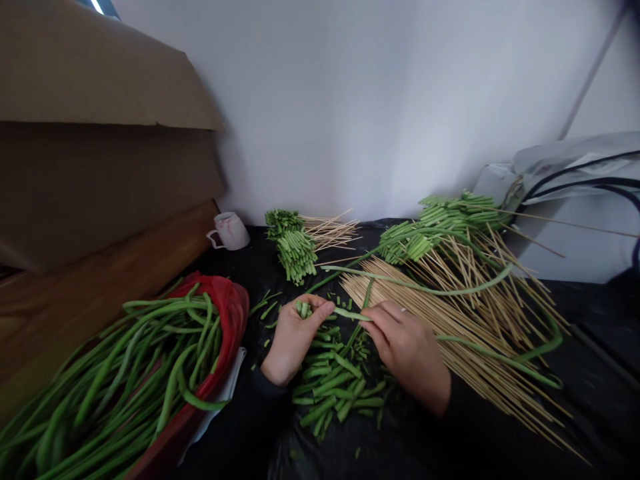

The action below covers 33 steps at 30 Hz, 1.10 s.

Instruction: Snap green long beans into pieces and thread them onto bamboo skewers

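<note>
A long green bean (353,314) stretches between my hands over the black-covered table. My left hand (296,333) pinches its left end and has short cut bean pieces (303,308) curled in the fingers. My right hand (407,350), a ring on one finger, closes on the bean farther right; a length of bean (480,347) shows beyond that hand, though the hand hides whether it is the same one. Below both hands lies a pile of short bean pieces (333,387). Thin wooden skewers (450,333) are spread beside and behind my right hand.
A red bag (233,307) of long beans (125,380) lies at the left. Skewered bean bundles stand at the back middle (295,257) and back right (450,223). A white mug (231,231) sits near the wall, by a cardboard box (110,160). Dark cables (575,180) hang at the right.
</note>
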### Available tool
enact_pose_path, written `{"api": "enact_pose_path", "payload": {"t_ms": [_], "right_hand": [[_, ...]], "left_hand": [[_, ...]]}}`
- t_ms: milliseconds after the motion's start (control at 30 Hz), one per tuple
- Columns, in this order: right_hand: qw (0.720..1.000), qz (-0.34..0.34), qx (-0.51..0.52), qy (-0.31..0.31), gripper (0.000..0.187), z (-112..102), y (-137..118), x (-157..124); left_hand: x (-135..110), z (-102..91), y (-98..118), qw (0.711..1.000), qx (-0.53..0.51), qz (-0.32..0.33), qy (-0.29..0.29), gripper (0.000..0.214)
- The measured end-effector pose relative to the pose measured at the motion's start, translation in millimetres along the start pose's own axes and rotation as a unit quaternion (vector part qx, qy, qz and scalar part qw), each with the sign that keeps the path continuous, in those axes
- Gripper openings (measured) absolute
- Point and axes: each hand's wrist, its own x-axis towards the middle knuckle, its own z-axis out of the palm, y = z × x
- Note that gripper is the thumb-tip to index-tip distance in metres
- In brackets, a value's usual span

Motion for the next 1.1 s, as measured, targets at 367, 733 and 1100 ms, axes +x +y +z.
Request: {"api": "enact_pose_path", "payload": {"t_ms": [367, 733, 1100], "right_hand": [[0.977, -0.146, -0.155, -0.014, 0.02, 0, -4, 2], [0.984, -0.142, -0.104, 0.015, 0.019, -2, -1, 2], [0.991, -0.121, -0.04, 0.038, 0.019, -5, -2, 4]], "left_hand": [[-17, 2.7, -8, 0.892, 0.309, 0.309, -0.119, 0.019], [-12, -3.0, -5, 0.88, 0.348, 0.306, -0.105, 0.017], [-12, -3.1, 10, 0.925, 0.254, 0.252, -0.124, 0.015]]}}
